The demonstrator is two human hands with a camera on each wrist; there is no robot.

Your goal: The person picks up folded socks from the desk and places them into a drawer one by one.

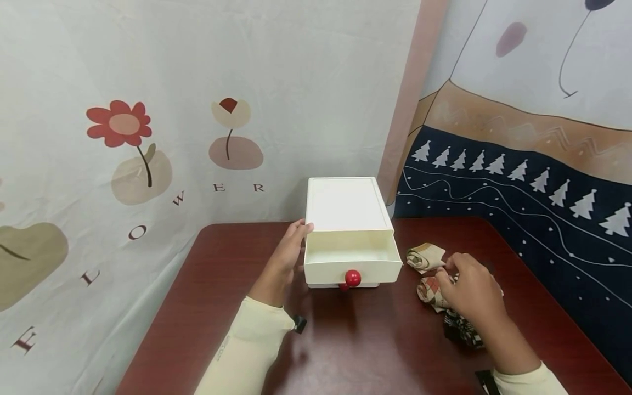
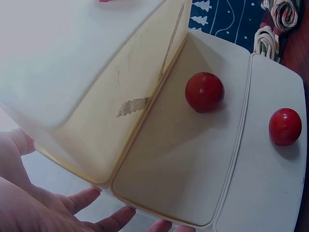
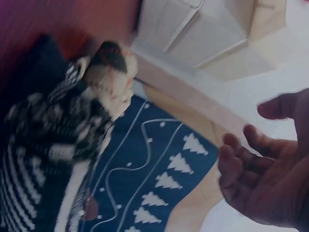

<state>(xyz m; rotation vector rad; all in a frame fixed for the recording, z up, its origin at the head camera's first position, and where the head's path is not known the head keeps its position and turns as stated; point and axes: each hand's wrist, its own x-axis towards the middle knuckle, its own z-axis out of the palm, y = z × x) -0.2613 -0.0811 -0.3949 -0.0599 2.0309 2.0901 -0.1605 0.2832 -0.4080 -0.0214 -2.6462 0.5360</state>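
Note:
A small white drawer chest [image 1: 343, 203] with red round knobs stands on the table. Its top drawer [image 1: 323, 272] is pulled out, and the bare inside shows. Two lower drawers [image 2: 178, 145] are closed in the left wrist view. My left hand [image 1: 286, 252] rests against the chest's left side, thumb near the top front edge and fingers stretched along the wall. Right of the chest, my right hand [image 1: 471, 288] hovers over rolled patterned cloths, fingers loosely bent and holding nothing. These are a cream roll [image 1: 425, 257], a red-checked roll [image 1: 430, 292] and a black-and-white knitted bundle [image 3: 53, 130].
The dark red table [image 1: 222, 258] reaches back to a printed flower curtain [image 1: 296, 82]. A navy tree-patterned curtain [image 1: 533, 219] hangs along the right side. A black strap [image 1: 486, 381] shows by the right sleeve.

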